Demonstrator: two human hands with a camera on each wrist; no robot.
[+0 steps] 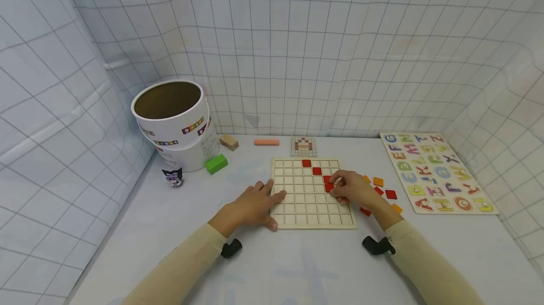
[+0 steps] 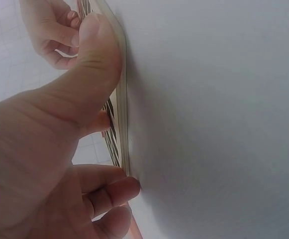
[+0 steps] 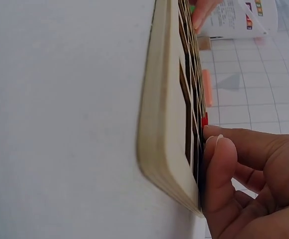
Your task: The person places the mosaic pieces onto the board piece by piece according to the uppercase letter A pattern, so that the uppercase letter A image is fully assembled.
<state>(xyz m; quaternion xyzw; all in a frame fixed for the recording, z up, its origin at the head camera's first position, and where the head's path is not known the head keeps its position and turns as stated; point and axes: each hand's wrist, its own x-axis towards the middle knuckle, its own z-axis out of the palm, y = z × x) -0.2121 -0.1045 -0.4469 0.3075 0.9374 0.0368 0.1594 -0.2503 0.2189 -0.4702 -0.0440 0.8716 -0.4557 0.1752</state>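
Observation:
A wooden grid board (image 1: 312,206) lies flat in the middle of the white table. Red tiles (image 1: 316,171) run diagonally down its upper right cells. My left hand (image 1: 272,196) rests on the board's left edge, fingers stretched, thumb by the near-left corner; the left wrist view shows that thumb (image 2: 92,55) pressing the board's rim (image 2: 122,124). My right hand (image 1: 335,185) is over the board's right side, its fingertips pinching a red tile (image 1: 329,187) at a cell. In the right wrist view the right hand (image 3: 224,164) meets the board (image 3: 164,119) beside a red tile (image 3: 204,119).
Loose orange and red tiles (image 1: 391,194) lie right of the board, then an alphabet puzzle (image 1: 435,173). Behind the board are a pattern card (image 1: 303,146), an orange stick (image 1: 266,142) and a wooden block (image 1: 229,142). At the back left are white tubs (image 1: 174,121), a green block (image 1: 216,164) and a figurine (image 1: 173,177).

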